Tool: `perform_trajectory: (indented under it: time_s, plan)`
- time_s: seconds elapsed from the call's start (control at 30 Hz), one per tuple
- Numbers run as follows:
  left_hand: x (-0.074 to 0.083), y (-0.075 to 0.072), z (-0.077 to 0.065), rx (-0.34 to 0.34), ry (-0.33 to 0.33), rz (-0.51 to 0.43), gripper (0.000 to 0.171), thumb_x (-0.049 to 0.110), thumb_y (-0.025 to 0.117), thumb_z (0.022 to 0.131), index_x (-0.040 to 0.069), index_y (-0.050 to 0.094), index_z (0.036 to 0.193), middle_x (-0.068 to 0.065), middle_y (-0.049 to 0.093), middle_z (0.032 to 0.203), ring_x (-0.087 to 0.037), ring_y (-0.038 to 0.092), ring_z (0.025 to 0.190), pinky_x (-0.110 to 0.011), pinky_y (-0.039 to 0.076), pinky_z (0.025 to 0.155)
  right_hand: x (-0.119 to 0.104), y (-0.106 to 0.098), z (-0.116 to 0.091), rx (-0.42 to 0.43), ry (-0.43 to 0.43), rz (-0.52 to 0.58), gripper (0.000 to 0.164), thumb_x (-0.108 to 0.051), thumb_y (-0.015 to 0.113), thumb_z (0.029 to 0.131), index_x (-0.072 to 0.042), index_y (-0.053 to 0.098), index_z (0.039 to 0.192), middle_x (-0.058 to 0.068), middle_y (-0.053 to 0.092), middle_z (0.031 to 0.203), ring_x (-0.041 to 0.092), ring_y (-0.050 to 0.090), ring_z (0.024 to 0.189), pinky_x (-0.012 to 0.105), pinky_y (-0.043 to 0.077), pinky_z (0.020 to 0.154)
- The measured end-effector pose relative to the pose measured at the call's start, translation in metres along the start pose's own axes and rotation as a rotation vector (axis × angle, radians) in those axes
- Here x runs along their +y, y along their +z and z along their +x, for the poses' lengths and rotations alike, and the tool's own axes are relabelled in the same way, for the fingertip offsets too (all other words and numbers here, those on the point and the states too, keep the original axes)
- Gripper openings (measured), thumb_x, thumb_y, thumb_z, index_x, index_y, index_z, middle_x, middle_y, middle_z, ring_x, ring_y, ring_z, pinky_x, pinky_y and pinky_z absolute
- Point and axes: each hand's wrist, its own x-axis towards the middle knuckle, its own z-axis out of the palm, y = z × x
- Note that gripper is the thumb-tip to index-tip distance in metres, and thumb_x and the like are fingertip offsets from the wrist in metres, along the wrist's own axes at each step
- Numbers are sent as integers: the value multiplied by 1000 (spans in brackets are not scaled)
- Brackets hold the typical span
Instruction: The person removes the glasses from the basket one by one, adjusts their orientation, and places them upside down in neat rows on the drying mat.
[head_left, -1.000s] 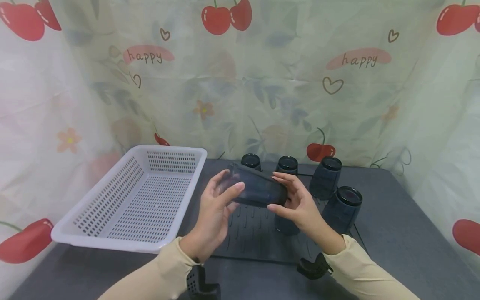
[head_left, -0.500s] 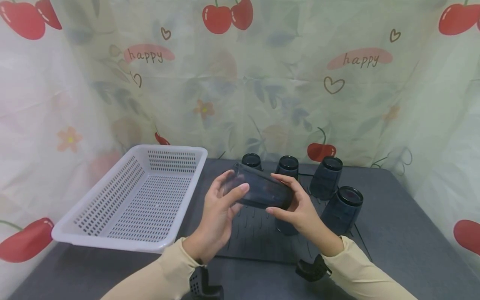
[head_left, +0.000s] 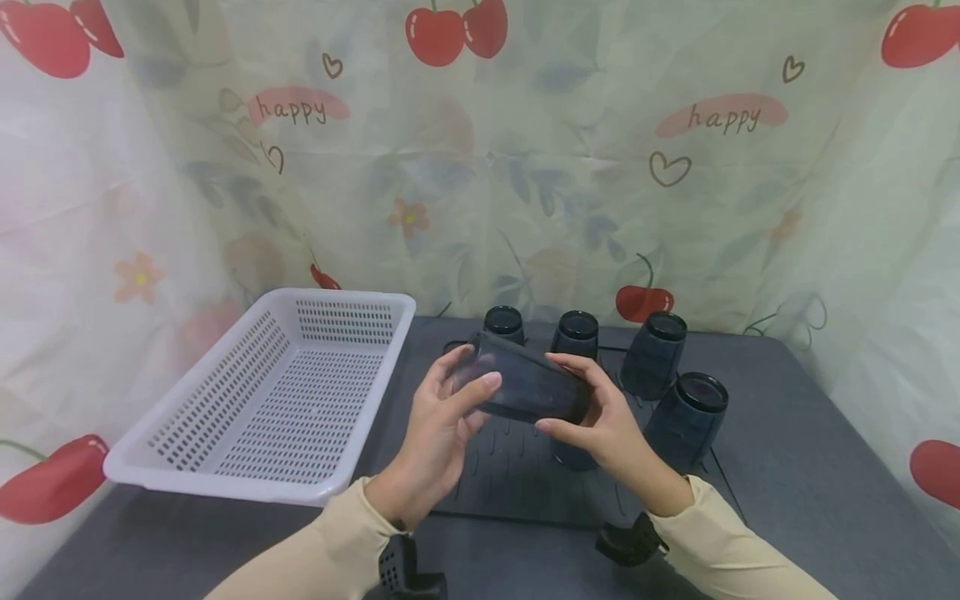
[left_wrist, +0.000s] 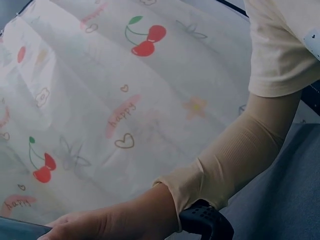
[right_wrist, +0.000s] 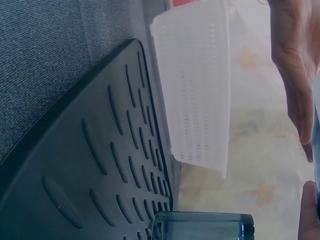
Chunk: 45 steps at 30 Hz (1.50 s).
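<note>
A dark blue-tinted drinking glass (head_left: 528,383) is held in the air on its side, over the dark ridged mat (head_left: 517,492). My left hand (head_left: 442,425) grips its mouth end, thumb along the near side. At the base end, the fingers and thumb of my right hand (head_left: 600,417) pinch the glass. Behind and right of the hands, matching glasses stand upside down on the mat, among them a back one (head_left: 576,333) and the nearest right one (head_left: 686,421). Another glass (head_left: 573,454) is mostly hidden below my right hand. In the right wrist view, a glass (right_wrist: 200,227) stands at the mat's edge.
A white perforated plastic basket (head_left: 300,417) sits left of the mat, with nothing in it. The dark grey table (head_left: 810,467) reaches to a cherry-print curtain (head_left: 487,167) at the back and sides. Black wrist cameras sit under both sleeves.
Both hands have shifted slightly to the right and down with the glass between them. The grip looks the same, and the standing glasses and basket stay in place.
</note>
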Motion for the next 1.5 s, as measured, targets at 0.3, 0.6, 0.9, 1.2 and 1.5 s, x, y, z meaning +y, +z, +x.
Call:
perform_trajectory:
  time_s: [0.3,0.6,0.9,1.2,1.5]
  plan:
    - [2,-7,3,-93,-22,-7,64,5,63,86,9,33,142,-16,47,141,-21,56,119,-36,48,95,-3,-2,-2,19,-10,-26,70,5,75,79,-1,41,140,3,51,128,12,60,109,27,56,85]
    - [7,-11,2,-173,-49,-17,65,4,62,85,7,29,141,-18,44,142,-17,60,112,-32,53,91,-11,-6,-4,27,-27,-26,68,7,75,77,-1,44,138,0,56,127,13,61,110,27,56,85]
    - [9,-20,2,-260,-94,98,70,10,68,83,3,29,141,-19,49,136,-17,63,105,-38,53,93,-22,-12,-5,45,-41,-25,67,10,73,77,-1,45,137,5,51,128,13,61,106,27,57,82]
    - [5,-28,3,-347,-138,147,57,12,69,83,4,37,129,-15,52,128,-18,61,105,-35,52,86,-32,-19,-5,85,-23,7,68,12,71,76,-8,47,136,1,58,120,12,60,104,31,59,74]
    - [0,-34,4,-387,-187,175,57,17,72,83,2,39,127,-16,53,128,-19,59,107,-30,51,83,-31,-18,-7,113,-45,26,69,14,70,75,-8,48,136,-3,61,118,9,60,103,30,59,73]
